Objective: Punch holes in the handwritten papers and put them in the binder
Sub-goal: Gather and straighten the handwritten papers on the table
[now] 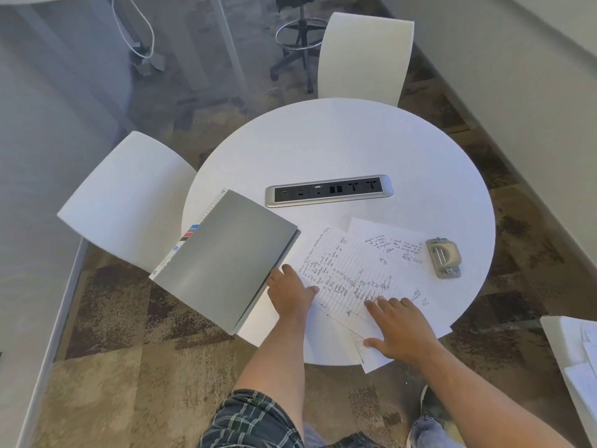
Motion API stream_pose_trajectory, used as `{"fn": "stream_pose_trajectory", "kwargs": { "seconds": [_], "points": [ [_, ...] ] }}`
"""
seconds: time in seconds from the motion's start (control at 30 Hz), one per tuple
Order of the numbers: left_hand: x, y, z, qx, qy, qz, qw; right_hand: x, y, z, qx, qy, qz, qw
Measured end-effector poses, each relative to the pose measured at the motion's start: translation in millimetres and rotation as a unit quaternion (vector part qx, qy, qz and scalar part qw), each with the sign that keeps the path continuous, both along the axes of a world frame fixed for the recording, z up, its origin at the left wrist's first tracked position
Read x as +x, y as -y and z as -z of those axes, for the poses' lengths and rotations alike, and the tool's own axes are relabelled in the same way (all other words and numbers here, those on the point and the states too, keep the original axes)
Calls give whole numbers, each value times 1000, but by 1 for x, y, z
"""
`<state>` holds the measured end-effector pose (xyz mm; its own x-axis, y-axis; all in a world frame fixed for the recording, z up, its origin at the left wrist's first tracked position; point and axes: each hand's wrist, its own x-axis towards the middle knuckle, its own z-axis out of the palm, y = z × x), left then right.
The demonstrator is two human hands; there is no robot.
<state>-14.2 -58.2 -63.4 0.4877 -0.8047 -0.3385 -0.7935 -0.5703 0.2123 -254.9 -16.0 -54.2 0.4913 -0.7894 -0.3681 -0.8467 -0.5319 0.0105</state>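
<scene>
Papers (352, 270) (handwritten, overlapping) lie spread on the round bench (339, 147), the right hand (399, 328) flat on them, the left hand (292, 291) seemingly flat beside the closed binder (226, 260); punch (443, 257) just right.

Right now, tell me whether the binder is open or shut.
Shut: the binder lies flat on the table, grey cover down, no rings showing.

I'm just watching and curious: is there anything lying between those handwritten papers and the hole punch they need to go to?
Nothing visible does. The handwritten papers lie under both hands, left hand and right hand. The hole punch sits just beyond their right edge, with only bare white table around it.
</scene>
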Motion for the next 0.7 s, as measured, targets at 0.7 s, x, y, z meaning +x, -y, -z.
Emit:
{"fn": "stream_pose_trajectory", "kwargs": {
  "seconds": [0.7],
  "points": [
    [-1, 15, -46, -166, -534, -164, 813, 13, 39, -22, 42, 237, 270, 932]
  ]
}}
